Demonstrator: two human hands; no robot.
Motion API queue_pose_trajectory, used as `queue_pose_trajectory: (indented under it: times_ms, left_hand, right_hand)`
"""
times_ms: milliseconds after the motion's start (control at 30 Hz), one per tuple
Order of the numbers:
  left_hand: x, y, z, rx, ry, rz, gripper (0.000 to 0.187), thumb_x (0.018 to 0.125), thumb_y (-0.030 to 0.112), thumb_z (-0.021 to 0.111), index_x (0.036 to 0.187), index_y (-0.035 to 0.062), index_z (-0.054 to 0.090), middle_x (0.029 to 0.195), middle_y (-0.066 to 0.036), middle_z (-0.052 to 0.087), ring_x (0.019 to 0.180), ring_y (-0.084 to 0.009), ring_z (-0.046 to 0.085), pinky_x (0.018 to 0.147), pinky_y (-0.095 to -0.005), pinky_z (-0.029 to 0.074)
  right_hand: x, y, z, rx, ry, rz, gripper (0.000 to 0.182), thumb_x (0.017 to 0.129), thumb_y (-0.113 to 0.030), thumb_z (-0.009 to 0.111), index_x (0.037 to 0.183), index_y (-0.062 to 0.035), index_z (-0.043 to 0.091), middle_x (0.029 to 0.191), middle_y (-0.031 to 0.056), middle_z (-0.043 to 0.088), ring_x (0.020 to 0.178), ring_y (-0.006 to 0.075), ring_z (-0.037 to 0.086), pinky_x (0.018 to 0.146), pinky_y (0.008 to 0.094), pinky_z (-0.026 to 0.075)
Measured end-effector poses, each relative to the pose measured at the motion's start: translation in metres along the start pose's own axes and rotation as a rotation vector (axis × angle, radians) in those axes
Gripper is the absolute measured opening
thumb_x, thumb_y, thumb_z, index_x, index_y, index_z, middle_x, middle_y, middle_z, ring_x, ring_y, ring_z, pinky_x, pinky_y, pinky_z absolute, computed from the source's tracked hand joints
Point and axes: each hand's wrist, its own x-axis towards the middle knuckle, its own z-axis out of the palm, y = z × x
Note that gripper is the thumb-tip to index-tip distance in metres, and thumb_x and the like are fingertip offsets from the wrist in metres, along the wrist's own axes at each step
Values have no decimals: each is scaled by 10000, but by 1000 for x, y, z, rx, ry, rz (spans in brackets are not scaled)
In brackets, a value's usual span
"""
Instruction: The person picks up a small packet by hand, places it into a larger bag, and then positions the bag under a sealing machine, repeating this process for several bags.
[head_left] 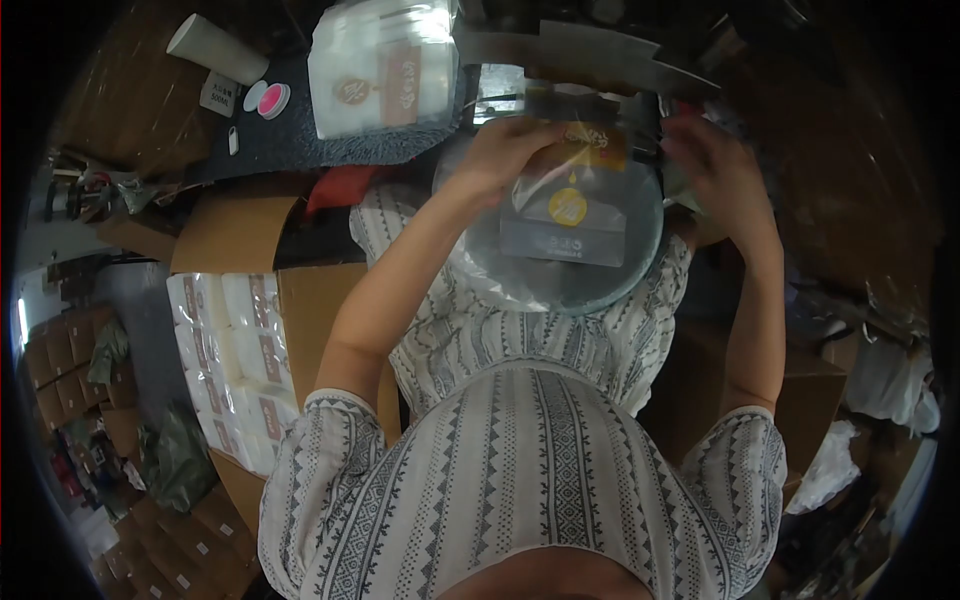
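Observation:
My left hand (508,152) is closed on the upper left edge of a clear plastic bag (565,238), printed with a gold band and a round yellow logo. Below the fingers, the bag hangs over a round translucent tray (480,275) on my lap. On the far side of the tray, my right hand (708,160) is raised beside a dark machine (640,110). Its fingers are loosely bent and apart, slightly blurred, and I make out nothing in them. The bag's top edge lies close to the machine's front, where the contact is hard to see.
A stack of clear-wrapped printed packs (382,75) stands on a blue-grey mat (300,135). Near it are a white cup (215,48) and a small pink-filled jar (273,99). An open carton (240,228) of white packs is at left; another carton (800,400) is at right.

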Motion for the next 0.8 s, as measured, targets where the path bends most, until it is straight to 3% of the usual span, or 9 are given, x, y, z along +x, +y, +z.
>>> queue_pose_trajectory:
  times_ms: [200, 267, 300, 367, 400, 467, 600, 667, 800]
  left_hand:
    - [-3, 4, -18, 100, 41, 19, 427, 905, 302, 620, 1101, -75, 586, 1081, -183, 623, 836, -217, 663, 673, -273, 525]
    - [2, 13, -62, 692, 452, 609, 483, 900, 331, 612, 1175, -60, 542, 1226, -240, 532, 1011, -309, 619, 793, -350, 510]
    - [-1, 5, -80, 693, 451, 601, 483, 900, 331, 612, 1175, -60, 542, 1226, -240, 532, 1011, -309, 619, 793, -350, 510]
    - [0, -19, -110, 1759, 699, 709, 525, 883, 322, 622, 1261, -15, 484, 1302, -262, 461, 1161, -360, 514, 934, -418, 428]
    - [-12, -28, -103, 1729, 649, 729, 541, 841, 226, 650, 1306, 36, 449, 1315, -225, 470, 1210, -353, 462, 1010, -447, 349]
    - [-24, -30, -106, 1643, 620, 694, 501, 821, 173, 647, 1277, 54, 479, 1299, -198, 498, 1181, -334, 491, 1002, -439, 361]
    - [-40, -33, -113, 1479, 629, 731, 391, 778, 50, 618, 1164, 84, 568, 1168, -113, 610, 1064, -276, 577, 980, -420, 387]
    - [-43, -27, -114, 1493, 639, 745, 332, 790, 51, 614, 1120, 86, 593, 1114, -101, 635, 1024, -265, 595, 974, -415, 393]
    - [-43, -27, -113, 1498, 656, 776, 219, 821, 77, 615, 1038, 91, 641, 1052, -86, 663, 975, -244, 619, 969, -409, 397]
  right_hand:
    - [22, 98, 23, -549, 280, -38, 230, 828, -127, 581, 1044, -56, 614, 953, 204, 631, 875, 368, 624, 756, 449, 506]
    - [25, 102, 26, -535, 316, -100, 238, 810, -111, 560, 1038, -58, 604, 994, 213, 607, 907, 380, 610, 780, 463, 505]
    - [23, 104, 28, -531, 309, -97, 238, 810, -111, 560, 1038, -58, 604, 994, 213, 607, 907, 380, 610, 780, 463, 505]
    - [25, 105, 28, -613, 303, -72, 247, 823, -122, 536, 1050, -36, 584, 995, 216, 607, 925, 371, 610, 780, 460, 510]
    - [27, 102, 27, -610, 310, -78, 247, 823, -122, 536, 1050, -36, 584, 995, 216, 607, 925, 371, 610, 780, 460, 510]
    - [25, 93, 28, -767, 342, 207, 229, 829, -117, 514, 1025, -14, 573, 982, 209, 612, 892, 363, 627, 744, 449, 528]
    - [22, 94, 20, -838, 225, 236, 287, 809, -183, 579, 1053, -40, 530, 1023, 190, 610, 889, 395, 629, 739, 475, 526]
    - [16, 82, 16, -802, 297, 119, 172, 817, -91, 512, 959, -22, 580, 960, 190, 621, 815, 367, 653, 680, 447, 544]
    - [13, 95, 9, -820, 208, 158, 176, 801, -93, 538, 955, -22, 585, 970, 202, 621, 841, 368, 650, 696, 452, 542]
